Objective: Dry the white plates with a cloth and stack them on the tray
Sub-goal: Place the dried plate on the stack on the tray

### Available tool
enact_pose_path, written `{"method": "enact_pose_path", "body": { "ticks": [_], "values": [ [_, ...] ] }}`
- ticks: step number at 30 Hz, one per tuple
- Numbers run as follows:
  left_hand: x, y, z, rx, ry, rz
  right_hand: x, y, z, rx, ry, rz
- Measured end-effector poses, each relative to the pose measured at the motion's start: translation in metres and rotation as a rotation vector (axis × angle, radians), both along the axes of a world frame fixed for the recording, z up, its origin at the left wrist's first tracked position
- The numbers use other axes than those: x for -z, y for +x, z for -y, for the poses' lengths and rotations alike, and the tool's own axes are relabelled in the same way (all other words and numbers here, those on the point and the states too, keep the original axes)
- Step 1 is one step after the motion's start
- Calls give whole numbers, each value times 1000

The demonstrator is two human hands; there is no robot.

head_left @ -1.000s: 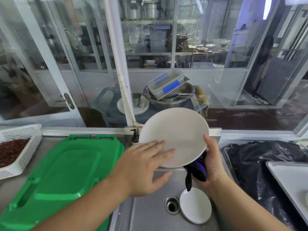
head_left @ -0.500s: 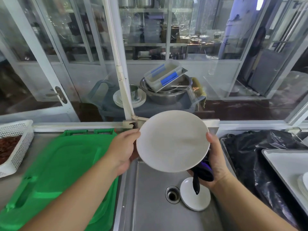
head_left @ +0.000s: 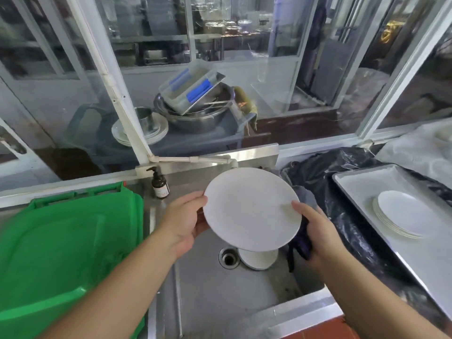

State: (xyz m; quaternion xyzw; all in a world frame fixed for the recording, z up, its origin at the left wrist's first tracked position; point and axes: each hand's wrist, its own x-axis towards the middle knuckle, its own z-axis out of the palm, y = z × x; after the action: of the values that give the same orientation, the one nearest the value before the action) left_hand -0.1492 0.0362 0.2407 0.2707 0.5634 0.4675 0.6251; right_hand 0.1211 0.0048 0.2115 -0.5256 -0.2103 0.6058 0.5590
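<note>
Green bin lid (head_left: 66,243) at far left, unused. Left hand (head_left: 182,220) now clamped on plate (head_left: 252,209) rim, thumb over the edge; a second ago lay flat across its face. Suggests wiping finished, transfer next. Plate held above sink (head_left: 208,294), between both hands, tilted toward viewer; second plate (head_left: 258,259) below by the drain. Right hand (head_left: 318,228) pinching opposite rim, thumb on top, dark cloth (head_left: 299,243) bunched under the fingers. Tray (head_left: 354,182) at right now in fuller view, well apart, stack of plates (head_left: 401,214) already on it.

Two hands (head_left: 186,221), one tray (head_left: 354,182), one cloth (head_left: 300,243)
</note>
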Motion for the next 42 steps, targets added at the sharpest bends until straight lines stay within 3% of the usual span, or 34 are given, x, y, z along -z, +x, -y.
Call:
{"method": "enact_pose_path", "body": {
  "ticks": [5,9,20,29,36,42],
  "values": [
    [-2,56,8,74,14,0,-12,59,30,121,35,175],
    [-11,119,23,126,15,-18,-17,117,64,213,15,187],
    [-8,366,98,434,26,-77,-14,344,207,403,-72,390],
    [3,521,150,705,-43,-76,-10,468,305,619,-140,426],
    [14,596,146,779,-72,-79,-2,519,324,749,-194,411],
    [32,641,107,815,-96,-36,7,559,291,773,-256,438]
  ]
}}
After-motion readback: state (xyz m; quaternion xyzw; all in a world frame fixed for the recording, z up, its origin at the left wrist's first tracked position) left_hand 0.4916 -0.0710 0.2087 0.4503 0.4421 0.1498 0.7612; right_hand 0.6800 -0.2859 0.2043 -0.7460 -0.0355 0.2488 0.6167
